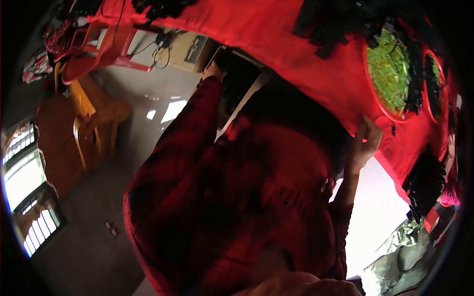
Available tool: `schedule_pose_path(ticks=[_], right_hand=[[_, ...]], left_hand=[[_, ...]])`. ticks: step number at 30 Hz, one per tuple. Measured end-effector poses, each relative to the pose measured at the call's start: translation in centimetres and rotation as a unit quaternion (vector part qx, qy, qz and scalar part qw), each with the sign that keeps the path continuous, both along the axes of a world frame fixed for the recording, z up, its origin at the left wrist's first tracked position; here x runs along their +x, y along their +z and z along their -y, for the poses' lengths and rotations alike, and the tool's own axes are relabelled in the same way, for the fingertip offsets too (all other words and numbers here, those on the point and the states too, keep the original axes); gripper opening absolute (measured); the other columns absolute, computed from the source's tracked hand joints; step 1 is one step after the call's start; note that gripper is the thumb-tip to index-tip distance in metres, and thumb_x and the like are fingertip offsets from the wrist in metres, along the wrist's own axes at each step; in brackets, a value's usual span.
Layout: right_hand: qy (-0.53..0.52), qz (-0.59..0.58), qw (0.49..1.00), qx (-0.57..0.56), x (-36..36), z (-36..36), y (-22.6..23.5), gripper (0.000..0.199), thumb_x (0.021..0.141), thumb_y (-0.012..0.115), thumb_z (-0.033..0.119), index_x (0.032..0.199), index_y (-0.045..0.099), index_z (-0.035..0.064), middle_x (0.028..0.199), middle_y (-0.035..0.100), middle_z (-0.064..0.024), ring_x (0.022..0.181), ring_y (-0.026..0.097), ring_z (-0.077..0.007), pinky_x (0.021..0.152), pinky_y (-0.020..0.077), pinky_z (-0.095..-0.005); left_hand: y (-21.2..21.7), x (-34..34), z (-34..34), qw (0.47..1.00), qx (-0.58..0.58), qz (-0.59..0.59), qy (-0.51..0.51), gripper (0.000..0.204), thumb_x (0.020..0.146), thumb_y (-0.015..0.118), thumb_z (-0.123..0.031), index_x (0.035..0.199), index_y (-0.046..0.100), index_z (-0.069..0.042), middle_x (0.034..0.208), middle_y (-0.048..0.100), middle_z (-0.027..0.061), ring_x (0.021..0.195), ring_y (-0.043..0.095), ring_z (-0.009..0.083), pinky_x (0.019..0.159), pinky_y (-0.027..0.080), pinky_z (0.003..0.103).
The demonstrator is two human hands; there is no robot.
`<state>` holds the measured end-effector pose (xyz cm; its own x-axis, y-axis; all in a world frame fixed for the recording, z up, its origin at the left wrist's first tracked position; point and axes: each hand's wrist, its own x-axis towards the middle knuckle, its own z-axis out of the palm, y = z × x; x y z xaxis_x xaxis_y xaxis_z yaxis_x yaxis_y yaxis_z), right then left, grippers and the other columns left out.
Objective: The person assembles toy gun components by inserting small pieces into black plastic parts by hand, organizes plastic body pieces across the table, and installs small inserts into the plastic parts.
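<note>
My left hand [213, 71] reaches down to the near corner of an open cardboard box [243, 102] filled with something black. It touches the box near its rim, and its fingers are too dark and partly hidden to make out their grip. My right hand [366, 140] is raised by the edge of a table covered with a red cloth [276, 37]. Its fingers are loosely bent and apart, with nothing visible in them. Beyond it on the cloth sits a red-rimmed round tray [371, 91] holding many small yellow-green pieces [389, 74], with black strips along one side.
Black pieces [328, 29] lie heaped on the far cloth. A second red tray [441, 106] stands at right, near another person's arm [450, 153]. On the left are a closed cardboard box [183, 49], a red plastic chair [101, 52] and wooden furniture [96, 111].
</note>
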<state>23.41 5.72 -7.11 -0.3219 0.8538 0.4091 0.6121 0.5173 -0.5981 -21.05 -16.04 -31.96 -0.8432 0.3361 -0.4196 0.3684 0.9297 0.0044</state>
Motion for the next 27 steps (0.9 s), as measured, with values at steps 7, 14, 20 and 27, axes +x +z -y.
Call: schedule_pose_path(ticks=[7,14,20,27], right_hand=[[0.009,-0.017,0.999,-0.033,-1.2,0.2,0.5,0.019,0.085,0.061,-0.009,0.098,0.068,0.0030,0.087,0.063,-0.0096,0.076,0.057,-0.0212,0.065,0.0470,-0.0323],[-0.007,-0.031,0.999,-0.034,-1.2,0.5,0.8,0.019,0.085,0.060,-0.010,0.097,0.068,0.0025,0.088,0.063,-0.0107,0.077,0.058,-0.0216,0.061,0.0476,-0.0309],[0.005,-0.035,0.999,-0.007,-1.1,0.2,0.7,0.021,0.084,0.058,-0.011,0.097,0.068,0.0031,0.087,0.061,-0.0097,0.076,0.058,-0.0217,0.058,0.0460,-0.0308],[0.002,-0.057,0.998,-0.026,-1.1,0.7,0.9,0.024,0.083,0.058,-0.011,0.098,0.068,0.0049,0.087,0.061,-0.0098,0.075,0.058,-0.0221,0.058,0.0455,-0.0311]], left_hand=[[-0.1,-4.4,1.8,0.961,0.221,-0.043,0.158,0.045,0.069,0.073,-0.020,0.108,0.061,0.000,0.109,0.065,0.0253,0.105,0.063,0.0424,0.083,0.052,0.046],[19.4,0.1,-7.4,0.745,0.633,-0.194,0.078,0.048,0.080,0.066,-0.004,0.125,0.051,0.000,0.111,0.050,0.0125,0.096,0.054,0.0227,0.087,0.046,0.034],[28.3,2.5,-19.6,0.738,0.622,-0.166,-0.202,0.047,0.081,0.073,-0.015,0.121,0.055,0.000,0.111,0.059,0.0172,0.100,0.058,0.0290,0.087,0.048,0.040],[26.5,-0.5,-29.1,0.889,0.382,-0.106,-0.230,0.070,0.077,0.075,-0.038,0.123,0.049,0.008,0.115,0.058,0.0292,0.113,0.056,0.0430,0.094,0.048,0.049]])
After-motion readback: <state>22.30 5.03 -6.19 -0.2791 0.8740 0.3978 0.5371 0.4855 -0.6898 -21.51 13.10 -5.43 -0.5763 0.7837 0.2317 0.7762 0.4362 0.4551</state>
